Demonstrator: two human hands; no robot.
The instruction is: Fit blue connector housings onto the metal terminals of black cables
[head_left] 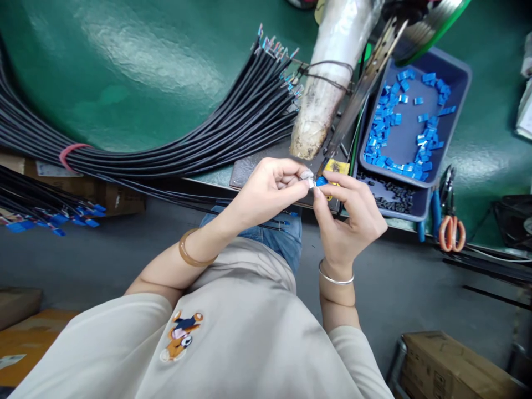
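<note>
My left hand (276,185) and my right hand (349,208) meet over the bench's front edge, fingertips almost touching. Between the thumb and fingers of my right hand is a small blue connector (321,181). The left thumb and forefinger are pinched at the connector's left end, around something whitish (308,176) too small to make out. Just beyond my fingers, the tip of a soldering iron (326,158) points down, beside a wrapped, tapering silvery duct (320,105). A yellow label (337,167) lies partly behind my right fingers.
A large bundle of black cables (178,158) with bare wire ends lies at left, bound by a red tie (68,155). Cables with blue connectors (58,219) hang below. A grey bin (455,111) of blue connectors and orange-handled scissors (452,233) are at right.
</note>
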